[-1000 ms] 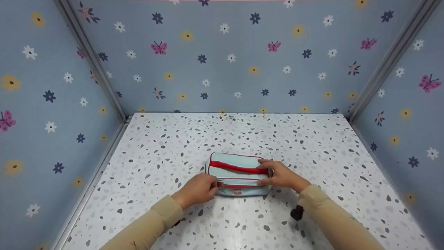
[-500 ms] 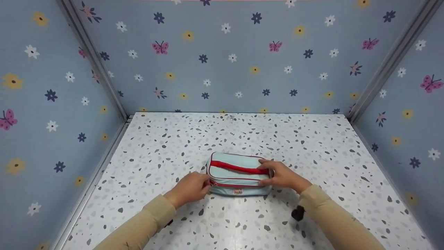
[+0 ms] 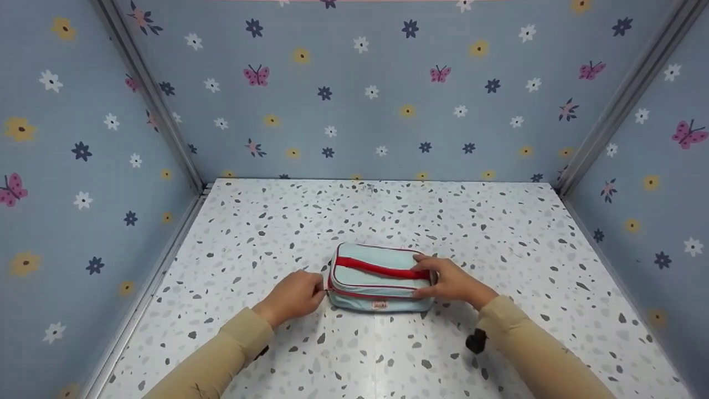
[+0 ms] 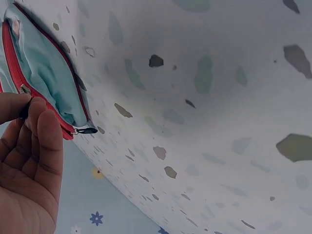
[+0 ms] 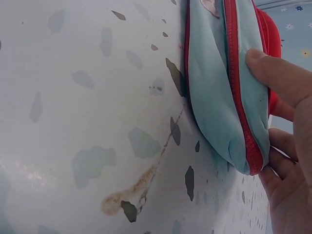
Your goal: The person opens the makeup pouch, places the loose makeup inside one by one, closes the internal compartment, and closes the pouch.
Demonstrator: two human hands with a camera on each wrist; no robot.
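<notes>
A light blue zippered pouch (image 3: 382, 288) with red piping and a red top handle (image 3: 376, 269) lies on the speckled table. At its front left corner, my left hand (image 3: 292, 293) pinches a black zipper pull (image 4: 25, 111) between thumb and finger. The metal slider (image 4: 24, 89) sits on the red zipper just beside those fingertips. A second pull (image 4: 87, 130) hangs loose farther along the zipper. My right hand (image 3: 451, 280) grips the pouch's right end, its thumb (image 5: 265, 68) pressed above the zipper. In the right wrist view the red zipper (image 5: 236, 87) teeth look joined.
The white speckled tabletop (image 3: 266, 221) extends around the pouch. Blue flowered panels (image 3: 382, 72) stand behind it and on both sides, with metal frame posts (image 3: 149, 94) at the corners.
My left hand has moved left along the pouch's front to its left corner, the zipper slider travelling with it. The right hand and the pouch have stayed in place.
</notes>
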